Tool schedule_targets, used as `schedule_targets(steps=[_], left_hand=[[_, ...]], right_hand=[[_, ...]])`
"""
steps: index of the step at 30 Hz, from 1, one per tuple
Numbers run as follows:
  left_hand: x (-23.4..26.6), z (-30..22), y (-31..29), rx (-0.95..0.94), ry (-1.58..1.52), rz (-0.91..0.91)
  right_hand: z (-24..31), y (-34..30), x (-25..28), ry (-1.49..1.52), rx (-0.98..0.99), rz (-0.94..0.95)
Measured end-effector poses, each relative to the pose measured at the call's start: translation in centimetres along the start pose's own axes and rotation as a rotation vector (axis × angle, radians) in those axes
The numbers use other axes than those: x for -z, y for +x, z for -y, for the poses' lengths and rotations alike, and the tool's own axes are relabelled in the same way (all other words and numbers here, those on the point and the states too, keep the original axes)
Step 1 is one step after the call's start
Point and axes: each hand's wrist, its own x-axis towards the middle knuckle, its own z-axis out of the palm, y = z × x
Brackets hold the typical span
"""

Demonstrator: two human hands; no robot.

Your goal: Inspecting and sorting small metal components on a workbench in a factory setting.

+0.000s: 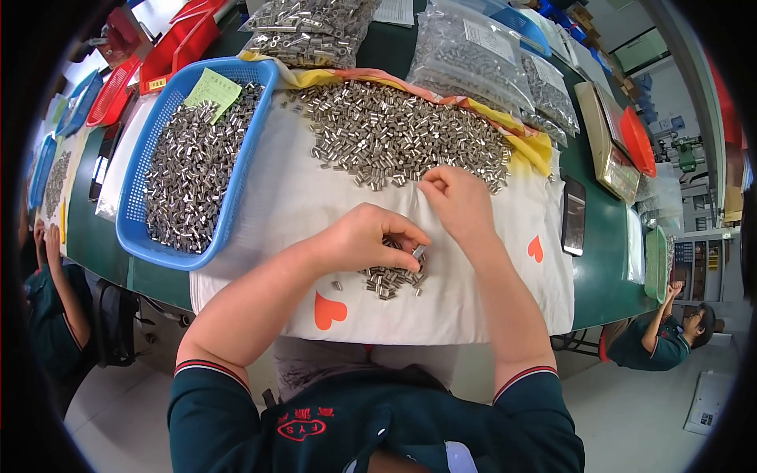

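Observation:
My left hand [369, 238] is closed, pinching a small metal sleeve [419, 251] between thumb and forefinger. Under it lies a small heap of similar metal sleeves [388, 281], partly hidden by the hand. My right hand [459, 199] is at the near edge of a large pile of silvery metal sleeves [371, 130]. Its thumb and fingertips are pressed together, and whatever they may hold is too small to make out. Both hands are over a white cloth [268, 189] printed with red hearts.
At the left stands a blue basket [130, 197] full of metal pieces, with a green slip [214, 93] on top. Clear bags of metal parts [473, 59] line the back behind a rolled yellow-red cloth [378, 76]. A phone [574, 217] lies right. Co-workers [658, 339] sit at both sides.

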Motion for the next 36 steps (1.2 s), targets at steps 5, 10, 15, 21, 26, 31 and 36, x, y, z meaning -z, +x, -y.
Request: schedule_targets(steps=[5,10,15,21,26,31,36], left_hand=[[0.2,0.1,0.1,0.076,-0.069,-0.040],[0.2,1.0,0.6,0.081,-0.397,-0.161],[0.5,1.4,0.7,0.078,-0.575,-0.195],[0.2,1.4,0.7,0.070,-0.496,-0.209],[0.0,1.3,0.8,0.103,-0.444,-0.237],[0.0,1.2,0.5,0.095,-0.389,-0.227],[0.1,0.2,0.2,0.068,-0.038,-0.068]], right_hand=[[0.1,0.2,-1.3,-0.194,0.020,-0.009],[0.6,-2.1,0.4,0.002,-0.093,0.016],[1.1,-4.0,0.9,0.616,-0.037,0.098],[2.4,-4.2,1.3,0.370,0.082,0.044],[2.1,-4.5,0.7,0.060,0.370,-0.135],[2.0,-4.6,1.9,0.317,0.113,0.095],[0.6,-2.9,3.1,0.370,-0.097,0.208]])
